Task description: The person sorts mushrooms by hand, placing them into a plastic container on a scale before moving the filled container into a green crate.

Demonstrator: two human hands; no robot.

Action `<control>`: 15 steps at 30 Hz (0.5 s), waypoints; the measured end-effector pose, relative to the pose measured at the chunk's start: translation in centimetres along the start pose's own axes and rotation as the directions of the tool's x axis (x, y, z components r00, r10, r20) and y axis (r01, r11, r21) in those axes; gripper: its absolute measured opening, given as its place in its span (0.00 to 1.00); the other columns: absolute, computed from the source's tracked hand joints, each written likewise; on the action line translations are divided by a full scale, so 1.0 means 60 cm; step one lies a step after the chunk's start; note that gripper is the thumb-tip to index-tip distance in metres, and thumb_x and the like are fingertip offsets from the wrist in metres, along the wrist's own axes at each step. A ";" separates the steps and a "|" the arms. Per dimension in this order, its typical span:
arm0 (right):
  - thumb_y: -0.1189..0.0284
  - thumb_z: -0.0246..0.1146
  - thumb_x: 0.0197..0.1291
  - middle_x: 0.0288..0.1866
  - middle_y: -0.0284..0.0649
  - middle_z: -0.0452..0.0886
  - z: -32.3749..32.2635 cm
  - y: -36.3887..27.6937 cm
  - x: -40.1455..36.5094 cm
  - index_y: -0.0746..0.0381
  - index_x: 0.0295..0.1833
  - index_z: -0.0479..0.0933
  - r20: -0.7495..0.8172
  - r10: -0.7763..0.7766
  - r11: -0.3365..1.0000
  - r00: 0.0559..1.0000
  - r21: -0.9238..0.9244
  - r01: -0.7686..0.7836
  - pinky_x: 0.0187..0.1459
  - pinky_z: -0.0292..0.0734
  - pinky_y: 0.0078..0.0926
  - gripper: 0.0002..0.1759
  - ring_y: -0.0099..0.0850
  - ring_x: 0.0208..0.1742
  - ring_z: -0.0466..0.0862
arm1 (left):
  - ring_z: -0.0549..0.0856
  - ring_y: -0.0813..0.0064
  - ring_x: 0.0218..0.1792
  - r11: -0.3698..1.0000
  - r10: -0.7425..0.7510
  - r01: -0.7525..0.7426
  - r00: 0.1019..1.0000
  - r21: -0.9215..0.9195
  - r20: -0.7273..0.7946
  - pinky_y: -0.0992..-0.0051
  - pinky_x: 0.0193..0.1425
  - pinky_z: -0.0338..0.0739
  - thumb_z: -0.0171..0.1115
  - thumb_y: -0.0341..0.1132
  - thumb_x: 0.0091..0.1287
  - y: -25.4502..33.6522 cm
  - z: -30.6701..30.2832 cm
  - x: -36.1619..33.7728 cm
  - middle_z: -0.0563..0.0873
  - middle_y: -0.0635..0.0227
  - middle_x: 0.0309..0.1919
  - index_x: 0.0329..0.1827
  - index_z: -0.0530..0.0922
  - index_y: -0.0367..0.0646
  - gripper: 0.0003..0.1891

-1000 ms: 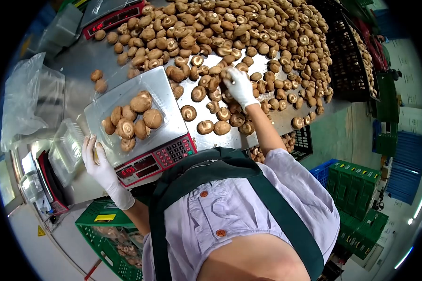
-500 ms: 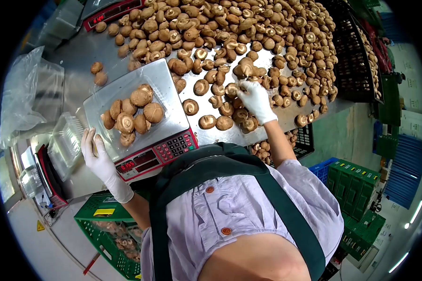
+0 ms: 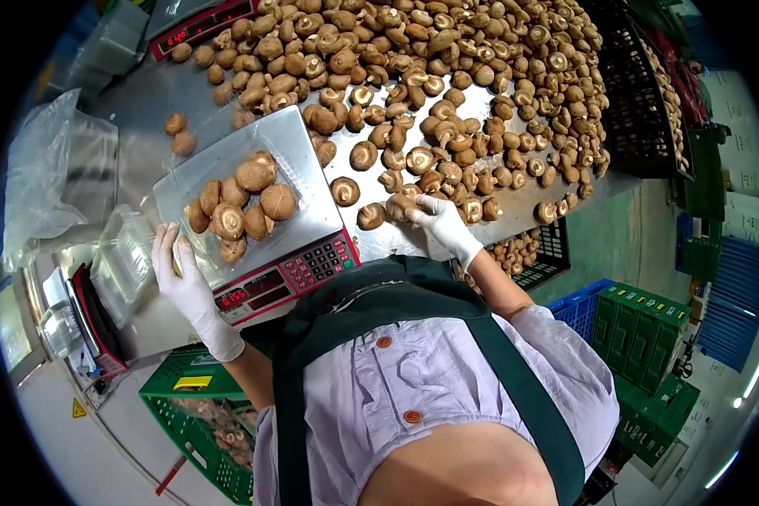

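Observation:
My right hand (image 3: 441, 226), in a white glove, pinches a brown mushroom (image 3: 400, 207) just above the steel table (image 3: 379, 245), near the table's front edge. Beside it lies another mushroom (image 3: 370, 216). My left hand (image 3: 182, 282), also gloved, has its fingers apart at the left front corner of a scale (image 3: 310, 202) and holds nothing. On the scale's plate a clear plastic tray holds several mushrooms (image 3: 228, 221). The red display (image 3: 232, 298) is lit. Behind my right hand spreads a large pile of mushrooms (image 3: 472, 67).
Clear empty trays (image 3: 125, 261) stand left of the scale, near plastic bags (image 3: 46, 185). A second scale (image 3: 201, 27) is at the back left. A black crate (image 3: 645, 110) stands at right; green crates (image 3: 637, 337) and a green basket (image 3: 164, 379) are lower.
My right hand has moved left and toward the table's front edge and now grips a mushroom there. My left hand has stayed nearly still beside the scale.

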State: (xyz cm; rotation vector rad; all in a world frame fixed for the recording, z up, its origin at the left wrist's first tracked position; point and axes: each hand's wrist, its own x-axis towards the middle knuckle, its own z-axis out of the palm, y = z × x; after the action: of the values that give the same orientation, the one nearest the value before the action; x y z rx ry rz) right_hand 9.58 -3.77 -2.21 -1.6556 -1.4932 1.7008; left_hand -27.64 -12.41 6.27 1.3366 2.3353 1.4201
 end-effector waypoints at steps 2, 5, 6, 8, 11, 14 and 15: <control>0.69 0.57 0.64 0.44 0.41 0.81 0.001 -0.006 0.003 0.70 0.58 0.70 0.043 0.031 0.883 0.999 0.466 -0.047 0.39 0.78 0.22 0.21 0.28 0.39 0.81 | 0.75 0.65 0.56 1.000 -0.011 0.010 1.000 -0.013 -0.014 0.69 0.63 0.65 0.56 0.27 0.63 -0.001 0.001 0.000 0.78 0.58 0.53 0.48 0.79 0.38 0.12; 0.69 0.54 0.65 0.48 0.45 0.79 -0.007 -0.025 0.009 0.69 0.60 0.66 0.246 -0.073 0.666 0.966 0.733 -0.137 0.39 0.80 0.25 0.22 0.34 0.42 0.82 | 0.75 0.65 0.56 0.999 -0.041 0.040 0.999 -0.036 -0.019 0.69 0.63 0.65 0.57 0.27 0.63 0.003 -0.002 -0.002 0.78 0.58 0.53 0.48 0.79 0.37 0.12; 0.68 0.52 0.66 0.50 0.47 0.78 -0.006 -0.033 0.008 0.68 0.61 0.64 0.265 -0.077 0.611 0.961 0.775 -0.164 0.40 0.81 0.26 0.22 0.37 0.43 0.82 | 0.75 0.65 0.56 0.999 -0.033 0.033 0.999 -0.027 -0.022 0.69 0.63 0.65 0.57 0.26 0.62 0.003 -0.003 -0.003 0.78 0.58 0.53 0.48 0.79 0.37 0.12; 0.68 0.51 0.66 0.51 0.48 0.76 -0.005 -0.054 0.006 0.68 0.62 0.63 0.286 -0.086 0.555 0.954 0.809 -0.192 0.40 0.82 0.28 0.23 0.40 0.44 0.82 | 0.76 0.65 0.56 0.999 -0.026 0.026 0.999 -0.019 -0.032 0.69 0.63 0.65 0.57 0.26 0.62 0.001 -0.003 -0.003 0.78 0.58 0.53 0.48 0.79 0.37 0.12; 0.68 0.50 0.66 0.52 0.49 0.76 0.003 -0.081 0.001 0.66 0.63 0.61 0.305 -0.119 0.480 0.945 0.851 -0.215 0.40 0.83 0.30 0.23 0.40 0.44 0.82 | 0.76 0.65 0.56 1.000 -0.020 0.020 1.000 -0.009 -0.024 0.69 0.63 0.65 0.57 0.26 0.62 -0.002 -0.002 -0.005 0.78 0.58 0.53 0.48 0.79 0.37 0.12; 0.66 0.51 0.65 0.51 0.49 0.76 0.002 -0.075 0.010 0.66 0.63 0.61 0.395 -0.155 0.463 0.905 0.838 -0.287 0.40 0.82 0.30 0.24 0.41 0.43 0.82 | 0.76 0.64 0.56 1.000 -0.009 0.010 1.000 0.022 -0.024 0.69 0.63 0.65 0.57 0.26 0.62 -0.003 -0.001 -0.007 0.78 0.58 0.53 0.48 0.79 0.37 0.12; 0.66 0.51 0.65 0.51 0.49 0.76 0.002 -0.078 0.011 0.66 0.63 0.61 0.398 -0.156 0.464 0.904 0.838 -0.288 0.40 0.82 0.30 0.24 0.41 0.43 0.82 | 0.76 0.64 0.56 1.000 0.002 -0.002 1.000 0.027 -0.024 0.69 0.63 0.65 0.57 0.26 0.62 -0.005 0.000 -0.008 0.79 0.58 0.52 0.48 0.79 0.37 0.11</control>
State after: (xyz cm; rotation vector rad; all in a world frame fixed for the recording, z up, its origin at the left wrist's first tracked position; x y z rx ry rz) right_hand 7.36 -1.48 1.28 -0.7618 -0.3685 2.3810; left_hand -27.55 -12.80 5.92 1.3364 2.3770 1.4183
